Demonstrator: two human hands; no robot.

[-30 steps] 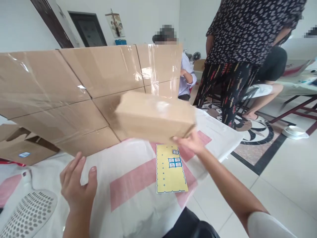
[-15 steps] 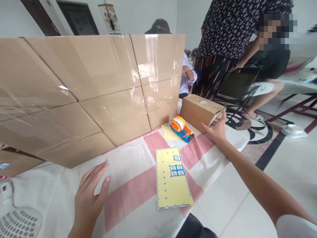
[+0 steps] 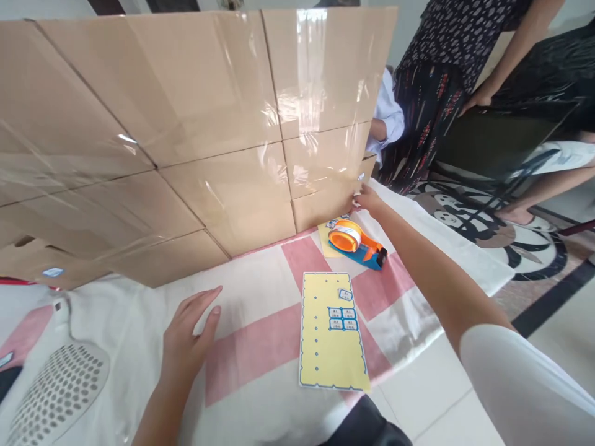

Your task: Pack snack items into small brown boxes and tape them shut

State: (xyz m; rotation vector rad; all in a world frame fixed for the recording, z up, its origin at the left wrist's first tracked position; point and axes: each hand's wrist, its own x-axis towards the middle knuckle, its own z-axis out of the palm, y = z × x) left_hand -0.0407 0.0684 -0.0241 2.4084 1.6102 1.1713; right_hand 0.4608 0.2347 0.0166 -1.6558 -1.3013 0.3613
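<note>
My right hand (image 3: 367, 198) reaches to the right edge of an upright cardboard wall (image 3: 223, 173), its fingers closed at the near end of a cardboard box (image 3: 369, 166). Most of that box is hidden behind the wall. My left hand (image 3: 191, 331) hovers over the tablecloth with fingers apart, holding nothing. Between the hands lies a yellow card (image 3: 332, 356) with several small blue-edged labels (image 3: 343, 319). An orange and blue tape dispenser (image 3: 357, 243) stands beyond it, partly over another yellow sheet (image 3: 327, 244).
A white perforated scoop (image 3: 60, 390) lies at the left on the pink-and-white tablecloth (image 3: 251, 347). A cardboard piece with a blue-edged label (image 3: 53, 272) is behind it. Past the wall are a person in a light shirt (image 3: 388, 114) and a standing person in patterned clothes (image 3: 446, 49).
My right hand has moved the cardboard box left, from the table's right side to behind the wall's edge. My left hand stays open over the cloth. The view has tilted down.
</note>
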